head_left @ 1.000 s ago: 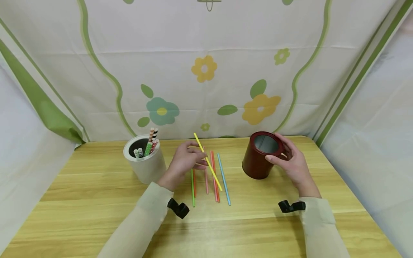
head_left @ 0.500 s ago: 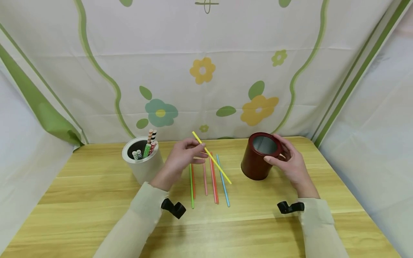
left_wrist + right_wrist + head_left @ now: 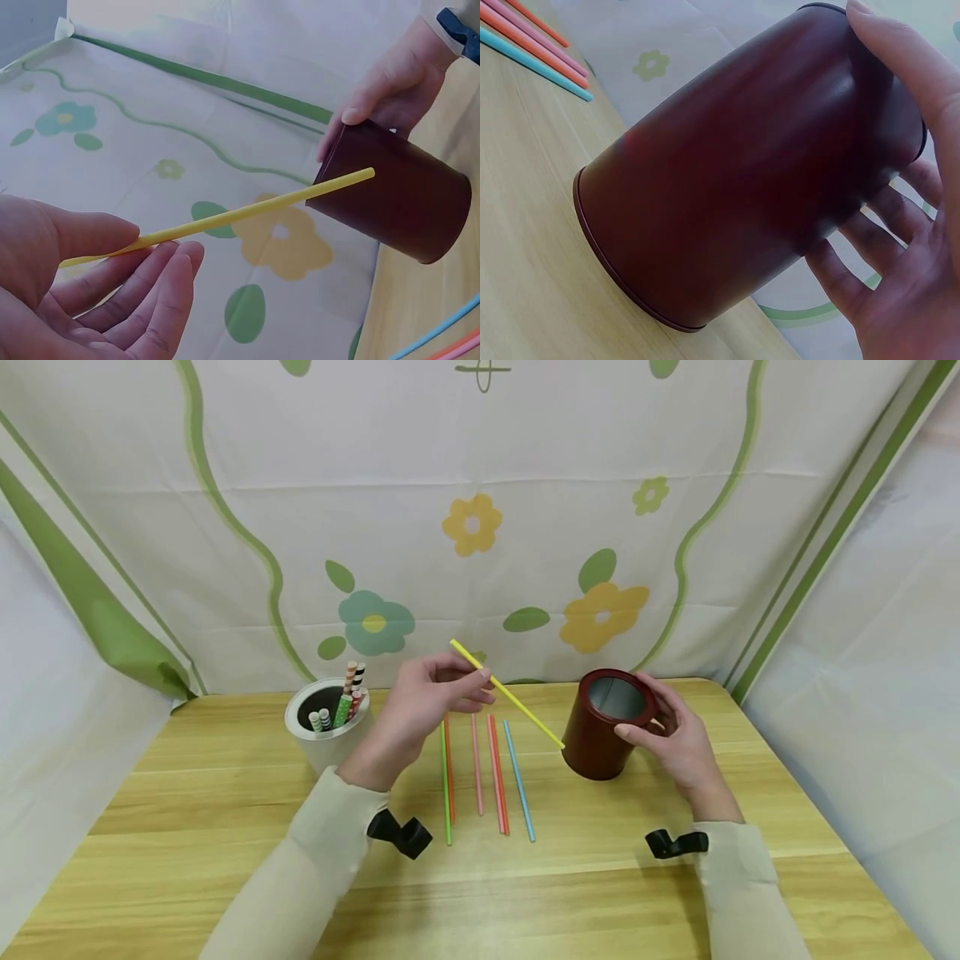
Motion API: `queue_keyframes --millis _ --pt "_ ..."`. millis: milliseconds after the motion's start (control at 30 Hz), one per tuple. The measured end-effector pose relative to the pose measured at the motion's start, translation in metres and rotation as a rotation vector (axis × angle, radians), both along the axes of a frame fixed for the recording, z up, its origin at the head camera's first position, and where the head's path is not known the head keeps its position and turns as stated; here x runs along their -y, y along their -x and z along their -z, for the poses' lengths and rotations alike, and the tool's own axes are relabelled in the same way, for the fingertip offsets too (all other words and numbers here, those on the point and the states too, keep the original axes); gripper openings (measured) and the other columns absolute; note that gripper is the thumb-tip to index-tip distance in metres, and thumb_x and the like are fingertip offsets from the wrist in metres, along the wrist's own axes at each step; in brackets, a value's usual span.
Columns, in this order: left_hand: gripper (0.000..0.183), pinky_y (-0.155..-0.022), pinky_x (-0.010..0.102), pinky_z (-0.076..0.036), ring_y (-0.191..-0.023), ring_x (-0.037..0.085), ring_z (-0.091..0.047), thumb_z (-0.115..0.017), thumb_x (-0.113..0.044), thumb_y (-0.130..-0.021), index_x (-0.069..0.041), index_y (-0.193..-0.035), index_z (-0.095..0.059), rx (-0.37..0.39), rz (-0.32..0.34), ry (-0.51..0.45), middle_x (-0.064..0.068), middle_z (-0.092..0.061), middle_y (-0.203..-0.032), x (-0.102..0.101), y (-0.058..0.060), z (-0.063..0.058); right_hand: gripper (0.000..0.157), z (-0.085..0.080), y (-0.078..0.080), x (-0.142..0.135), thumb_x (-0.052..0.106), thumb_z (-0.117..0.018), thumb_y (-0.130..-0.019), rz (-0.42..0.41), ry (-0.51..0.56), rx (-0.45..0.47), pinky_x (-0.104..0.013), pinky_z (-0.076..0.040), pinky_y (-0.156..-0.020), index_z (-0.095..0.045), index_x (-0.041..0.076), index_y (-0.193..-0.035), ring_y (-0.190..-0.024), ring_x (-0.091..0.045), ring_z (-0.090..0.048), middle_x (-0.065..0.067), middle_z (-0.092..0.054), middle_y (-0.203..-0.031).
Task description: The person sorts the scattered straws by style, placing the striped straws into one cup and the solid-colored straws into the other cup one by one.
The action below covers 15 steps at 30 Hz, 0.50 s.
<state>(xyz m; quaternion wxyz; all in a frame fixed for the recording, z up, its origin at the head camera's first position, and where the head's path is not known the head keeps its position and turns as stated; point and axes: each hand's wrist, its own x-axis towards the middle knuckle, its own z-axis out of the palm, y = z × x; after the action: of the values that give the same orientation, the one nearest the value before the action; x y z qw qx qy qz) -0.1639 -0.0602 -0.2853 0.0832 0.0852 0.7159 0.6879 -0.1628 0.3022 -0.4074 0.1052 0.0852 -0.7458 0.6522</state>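
A yellow straw (image 3: 517, 702) slants down to the right, pinched between the thumb and fingers of my left hand (image 3: 431, 702). It is held above the table, and its lower end appears near the left side of a dark red cup (image 3: 596, 743). In the left wrist view the straw (image 3: 255, 214) points toward the cup (image 3: 397, 195). My right hand (image 3: 678, 739) grips the cup's rim and right side, thumb at the front and fingers behind. The cup stands upright, and nothing shows inside its visible interior. The right wrist view has the cup (image 3: 742, 172) filling its middle.
Several straws lie on the wooden table (image 3: 480, 893) between the hands, among them a green straw (image 3: 447, 802) and a blue straw (image 3: 520, 781). A white pot (image 3: 330, 747) holding several patterned sticks stands at left. Behind the table hangs a flowered cloth (image 3: 480, 585).
My left hand has lifted the yellow straw higher, and its lower end has swung up and right toward the dark red cup. The right hand and cup stay in place.
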Motion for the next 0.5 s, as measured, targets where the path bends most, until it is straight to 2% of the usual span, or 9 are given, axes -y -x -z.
queue_keyframes --millis 267,500 --pt "0.017 -0.092 0.039 -0.065 -0.102 0.031 -0.08 -0.077 -0.016 -0.102 -0.002 -0.112 -0.076 -0.021 0.008 0.015 0.019 -0.078 -0.114 -0.012 0.007 -0.019 0.083 0.0 0.001 0.001 -0.002 -0.083 -0.091 -0.002 0.0 0.0 -0.012 -0.05 -0.1 -0.046 0.013 -0.164 -0.133 -0.007 -0.058 0.003 -0.059 -0.154" --pt "0.017 -0.092 0.039 -0.065 -0.095 0.024 -0.08 -0.075 -0.017 -0.103 -0.004 -0.113 -0.078 -0.05 -0.014 -0.013 0.017 -0.079 -0.113 -0.025 0.014 -0.03 0.082 0.003 -0.001 0.002 -0.005 -0.082 -0.091 -0.002 0.01 -0.015 -0.011 -0.051 -0.099 -0.047 0.012 -0.163 -0.131 -0.005 -0.059 0.005 -0.06 -0.152"
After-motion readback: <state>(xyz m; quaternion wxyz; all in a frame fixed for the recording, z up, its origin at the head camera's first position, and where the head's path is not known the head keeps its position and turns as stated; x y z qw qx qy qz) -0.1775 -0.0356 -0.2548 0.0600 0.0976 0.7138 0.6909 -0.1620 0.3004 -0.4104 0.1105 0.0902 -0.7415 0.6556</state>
